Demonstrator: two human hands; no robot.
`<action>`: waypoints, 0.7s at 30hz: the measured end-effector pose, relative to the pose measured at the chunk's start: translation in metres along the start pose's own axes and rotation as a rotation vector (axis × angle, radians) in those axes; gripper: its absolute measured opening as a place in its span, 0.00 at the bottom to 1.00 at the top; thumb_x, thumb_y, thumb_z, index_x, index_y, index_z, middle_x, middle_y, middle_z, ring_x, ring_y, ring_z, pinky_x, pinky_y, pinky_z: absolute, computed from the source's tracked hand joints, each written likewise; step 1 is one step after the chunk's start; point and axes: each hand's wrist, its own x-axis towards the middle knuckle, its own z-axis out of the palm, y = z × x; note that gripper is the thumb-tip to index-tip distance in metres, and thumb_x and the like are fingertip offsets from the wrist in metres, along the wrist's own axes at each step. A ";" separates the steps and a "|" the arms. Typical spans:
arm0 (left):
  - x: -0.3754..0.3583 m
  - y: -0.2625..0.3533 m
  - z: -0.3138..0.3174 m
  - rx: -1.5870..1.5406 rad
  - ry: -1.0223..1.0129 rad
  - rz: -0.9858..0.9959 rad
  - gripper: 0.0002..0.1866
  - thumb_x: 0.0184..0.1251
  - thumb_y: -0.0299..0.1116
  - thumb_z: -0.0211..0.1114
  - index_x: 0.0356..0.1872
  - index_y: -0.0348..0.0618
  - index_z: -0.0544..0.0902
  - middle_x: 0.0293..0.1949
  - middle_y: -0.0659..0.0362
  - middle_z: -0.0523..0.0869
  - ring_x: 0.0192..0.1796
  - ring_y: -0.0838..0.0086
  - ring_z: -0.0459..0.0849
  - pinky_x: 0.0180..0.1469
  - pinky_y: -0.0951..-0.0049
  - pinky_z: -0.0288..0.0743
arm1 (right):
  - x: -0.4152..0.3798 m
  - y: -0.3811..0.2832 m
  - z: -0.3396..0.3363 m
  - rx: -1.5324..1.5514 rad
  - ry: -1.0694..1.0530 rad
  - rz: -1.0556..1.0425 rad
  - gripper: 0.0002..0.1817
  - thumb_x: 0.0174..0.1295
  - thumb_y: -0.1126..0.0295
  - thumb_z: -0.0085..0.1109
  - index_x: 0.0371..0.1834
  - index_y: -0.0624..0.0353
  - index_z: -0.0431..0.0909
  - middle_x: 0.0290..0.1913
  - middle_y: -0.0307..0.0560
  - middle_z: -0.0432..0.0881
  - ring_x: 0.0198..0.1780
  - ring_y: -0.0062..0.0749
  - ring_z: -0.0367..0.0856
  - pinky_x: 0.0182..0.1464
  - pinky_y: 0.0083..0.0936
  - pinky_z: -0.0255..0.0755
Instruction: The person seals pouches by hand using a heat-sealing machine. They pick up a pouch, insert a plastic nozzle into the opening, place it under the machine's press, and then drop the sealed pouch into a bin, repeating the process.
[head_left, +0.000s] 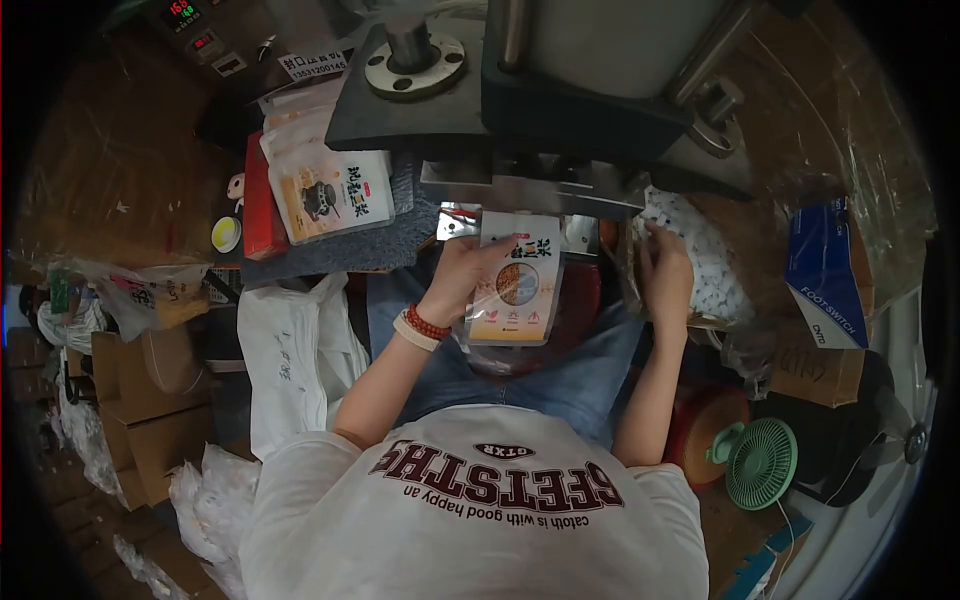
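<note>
I see the left hand [466, 278] grasping the pouch [520, 292] by its left edge, its long axis pointing at the press [585, 115]; the right hand [666, 272], farther off, curls beside the white pieces [706, 268], grip unclear

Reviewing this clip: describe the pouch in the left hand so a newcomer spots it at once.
Find the dark machine at top centre. Just below it, the braceleted left hand holds a printed pouch. Its round brown patch sets it apart from the stacked pouches on the left, whose top one shows a dark pot.
</note>
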 end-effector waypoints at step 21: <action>-0.094 0.037 -0.082 1.301 0.347 0.768 0.22 0.44 0.15 0.56 0.43 0.42 0.86 0.41 0.57 0.88 0.47 0.60 0.86 0.48 0.70 0.79 | -0.061 -0.115 -0.017 1.353 -0.192 -0.028 0.19 0.59 0.84 0.59 0.54 0.67 0.71 0.48 0.51 0.81 0.46 0.27 0.81 0.50 0.22 0.75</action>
